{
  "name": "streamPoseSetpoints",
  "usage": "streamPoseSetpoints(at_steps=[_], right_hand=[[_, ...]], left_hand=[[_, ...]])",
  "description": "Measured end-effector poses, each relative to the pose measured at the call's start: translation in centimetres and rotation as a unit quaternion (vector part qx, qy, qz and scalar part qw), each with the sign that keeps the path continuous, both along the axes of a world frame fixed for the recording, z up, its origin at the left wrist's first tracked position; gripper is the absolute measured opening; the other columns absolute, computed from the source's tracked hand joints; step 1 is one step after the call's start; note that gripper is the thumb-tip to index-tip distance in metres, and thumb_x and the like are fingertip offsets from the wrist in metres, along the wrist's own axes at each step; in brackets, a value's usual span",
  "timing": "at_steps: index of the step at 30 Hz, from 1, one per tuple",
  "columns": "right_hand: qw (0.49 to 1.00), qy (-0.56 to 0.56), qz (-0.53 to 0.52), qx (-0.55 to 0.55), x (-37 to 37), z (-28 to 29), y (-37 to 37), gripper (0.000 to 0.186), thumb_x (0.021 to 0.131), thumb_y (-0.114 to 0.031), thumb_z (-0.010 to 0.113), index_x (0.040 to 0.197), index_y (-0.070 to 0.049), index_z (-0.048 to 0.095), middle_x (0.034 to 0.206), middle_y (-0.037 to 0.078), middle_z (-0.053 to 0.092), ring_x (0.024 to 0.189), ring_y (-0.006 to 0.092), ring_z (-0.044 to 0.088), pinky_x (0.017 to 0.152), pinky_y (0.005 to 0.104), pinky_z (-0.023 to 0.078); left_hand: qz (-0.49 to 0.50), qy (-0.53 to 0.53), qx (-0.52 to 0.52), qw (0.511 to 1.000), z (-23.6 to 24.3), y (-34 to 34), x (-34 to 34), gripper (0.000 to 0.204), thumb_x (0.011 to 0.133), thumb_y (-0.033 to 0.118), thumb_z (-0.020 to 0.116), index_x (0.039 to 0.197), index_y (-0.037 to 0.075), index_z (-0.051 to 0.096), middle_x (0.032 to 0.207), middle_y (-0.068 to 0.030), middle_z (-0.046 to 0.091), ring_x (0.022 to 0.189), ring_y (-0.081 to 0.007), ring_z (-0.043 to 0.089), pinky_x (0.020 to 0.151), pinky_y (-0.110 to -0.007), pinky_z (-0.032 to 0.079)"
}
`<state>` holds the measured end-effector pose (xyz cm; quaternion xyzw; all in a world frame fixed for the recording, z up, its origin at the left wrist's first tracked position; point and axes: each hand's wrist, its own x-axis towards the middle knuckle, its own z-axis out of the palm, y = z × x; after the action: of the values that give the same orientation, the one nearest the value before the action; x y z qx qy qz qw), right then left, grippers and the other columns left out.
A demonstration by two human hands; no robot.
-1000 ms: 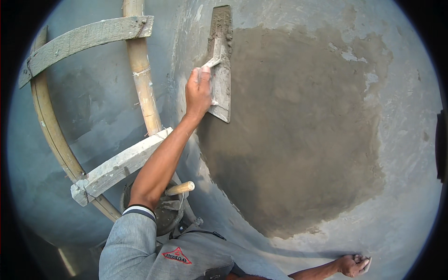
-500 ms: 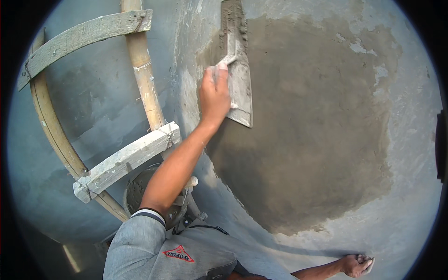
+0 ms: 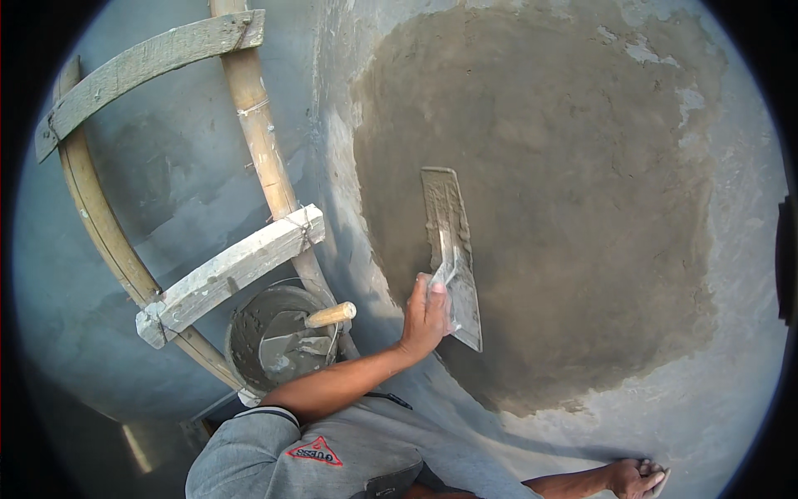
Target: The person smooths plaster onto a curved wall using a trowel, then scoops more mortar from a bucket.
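Note:
My left hand (image 3: 426,320) is closed around the handle of a plastering trowel (image 3: 470,312). Its long blade lies against a patch of damp brown-grey plaster (image 3: 573,208) on the wall, with wet mortar clinging to the upper half. The blade leans slightly, top end to the left. At the lower right, my right hand (image 3: 637,479) rests by the wall's pale surface, fingers loosely curled and nothing visible in them. Below and left of the trowel hangs or stands a bucket (image 3: 236,353) of mortar, holding a second trowel with a wooden handle (image 3: 331,314).
A bamboo ladder (image 3: 259,137) with wooden rungs (image 3: 237,270) leans at the left, its lower rung just above the bucket. Another grey wall (image 3: 158,183) stands behind it, meeting the plastered wall in a corner. My left forearm passes beside the bucket's rim.
My left hand and the plastering trowel have moved down and right across the plaster. The forearm no longer covers the bucket, so its trowel now shows. My right hand has barely moved.

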<state>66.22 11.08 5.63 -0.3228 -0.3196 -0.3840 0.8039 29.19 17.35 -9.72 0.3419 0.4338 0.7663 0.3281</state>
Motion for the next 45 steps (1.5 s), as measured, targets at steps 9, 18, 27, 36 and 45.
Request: streamPoseSetpoints(at_steps=[9, 18, 27, 36, 45], right_hand=[[0.99, -0.004, 0.138, 0.017, 5.3, -2.8, 0.1, 0.022, 0.09, -0.012, 0.055, 0.093, 0.008, 0.064, 0.066, 0.009, 0.056, 0.054, 0.0143, 0.051, 0.05, 0.0249, 0.041], [0.998, -0.055, 0.011, 0.02, 1.1, -0.4, 0.5, 0.023, 0.082, -0.024, 0.061, 0.081, -0.001, 0.061, 0.054, 0.002, 0.052, 0.04, 0.0104, 0.045, 0.033, 0.0247, 0.032], [0.993, -0.085, 0.061, 0.06, 0.9, 0.0, 0.9, 0.022, 0.076, -0.019, 0.064, 0.082, 0.002, 0.062, 0.049, 0.004, 0.049, 0.035, 0.0108, 0.041, 0.03, 0.0247, 0.03], [0.99, -0.11, 0.075, 0.038, 0.9, -0.1, 0.6, 0.02, 0.079, -0.019, 0.063, 0.082, 0.0, 0.059, 0.05, 0.001, 0.046, 0.035, 0.0088, 0.038, 0.031, 0.0231, 0.026], [0.988, -0.108, 0.111, -0.01, 0.4, 0.0, 0.1, 0.019, 0.08, -0.02, 0.065, 0.084, -0.001, 0.061, 0.055, 0.001, 0.048, 0.043, 0.0105, 0.043, 0.038, 0.0249, 0.03]], left_hand=[[0.166, 0.078, 0.011, 0.983, 9.3, 5.0, -9.8, 0.031, 0.1, 0.036, 0.041, 0.084, 0.01, 0.043, 0.058, 0.0012, 0.041, 0.039, -0.0074, 0.038, 0.035, -0.024, 0.035], [0.146, 0.115, -0.1, 0.977, -4.1, 1.0, -2.9, 0.032, 0.097, 0.031, 0.047, 0.102, 0.0, 0.05, 0.079, -0.0056, 0.054, 0.075, -0.0152, 0.051, 0.071, -0.033, 0.044], [0.219, 0.097, -0.108, 0.965, -6.3, 2.9, -5.6, 0.027, 0.099, 0.033, 0.045, 0.092, 0.006, 0.047, 0.061, 0.0013, 0.044, 0.045, -0.0073, 0.043, 0.04, -0.025, 0.038], [0.199, -0.041, -0.087, 0.975, -0.7, 3.9, -7.2, 0.029, 0.1, 0.033, 0.043, 0.082, 0.009, 0.045, 0.058, 0.0049, 0.039, 0.043, -0.0053, 0.037, 0.037, -0.023, 0.032], [0.233, 0.101, -0.151, 0.955, -12.7, 0.7, -1.0, 0.031, 0.097, 0.029, 0.047, 0.104, -0.001, 0.053, 0.069, -0.005, 0.05, 0.064, -0.0114, 0.046, 0.058, -0.03, 0.041]])
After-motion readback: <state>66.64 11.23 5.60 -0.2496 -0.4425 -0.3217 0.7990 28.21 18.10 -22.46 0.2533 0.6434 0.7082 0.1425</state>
